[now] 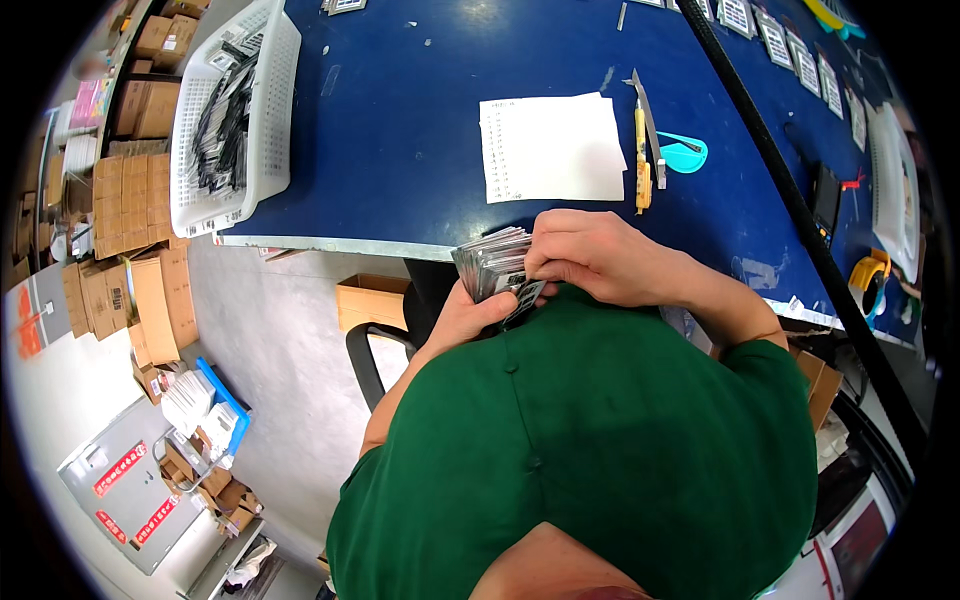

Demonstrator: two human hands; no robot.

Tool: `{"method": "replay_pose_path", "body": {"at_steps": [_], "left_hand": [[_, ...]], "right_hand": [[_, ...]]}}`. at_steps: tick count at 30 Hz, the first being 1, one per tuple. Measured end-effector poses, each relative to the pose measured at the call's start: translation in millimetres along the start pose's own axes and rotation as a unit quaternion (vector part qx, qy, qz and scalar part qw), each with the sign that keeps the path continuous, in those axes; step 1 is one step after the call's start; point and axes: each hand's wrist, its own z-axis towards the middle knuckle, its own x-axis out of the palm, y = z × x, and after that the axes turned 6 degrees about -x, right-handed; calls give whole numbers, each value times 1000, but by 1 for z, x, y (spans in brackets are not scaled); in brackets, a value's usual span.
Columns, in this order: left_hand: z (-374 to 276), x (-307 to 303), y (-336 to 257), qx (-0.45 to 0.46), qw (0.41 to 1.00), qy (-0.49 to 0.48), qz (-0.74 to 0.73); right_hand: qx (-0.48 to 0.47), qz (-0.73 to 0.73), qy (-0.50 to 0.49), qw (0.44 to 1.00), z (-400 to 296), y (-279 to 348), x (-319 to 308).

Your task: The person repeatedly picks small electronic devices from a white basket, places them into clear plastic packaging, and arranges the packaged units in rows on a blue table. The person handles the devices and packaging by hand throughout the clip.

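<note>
Close to my body, at the table's front edge, my left hand [472,315] grips a fanned stack of thin, flat packets [491,259] with printed dark and white faces. The left thumb presses on the front packet. My right hand [600,255] has its fingers curled against the stack's right side, thumb and forefinger pinched at its edge. Its fingertips partly hide that edge. Just beyond the hands, sheets of white paper [555,150] with handwriting down the left margin lie on the blue table [390,150].
A yellow utility knife [643,165], a metal caliper [651,127] and a turquoise holder [684,155] lie right of the paper. A white plastic basket [281,112] of packets stands left. A black strap [780,165] crosses the right side, near a tape dispenser [868,281]. Printed packets [774,39] line the far right.
</note>
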Motion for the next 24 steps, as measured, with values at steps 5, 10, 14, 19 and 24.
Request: {"method": "replay_pose_path", "body": {"at_steps": [5, 10, 14, 19, 24], "left_hand": [[0, 4, 0, 3, 1000, 1, -23], [2, -6, 5, 11, 1000, 1, -23], [1, -14, 11, 12, 999, -29, -18], [2, -12, 10, 22, 999, -27, -21], [2, -10, 6, 27, 1000, -2, 8]], "right_hand": [[4, -15, 35, 999, 4, -2, -4], [5, -90, -6, 996, 6, -1, 9], [60, 56, -18, 996, 7, 10, 0], [8, 2, 14, 1000, 6, 1, -3], [-13, -94, 39, 995, 8, 7, -5]]}}
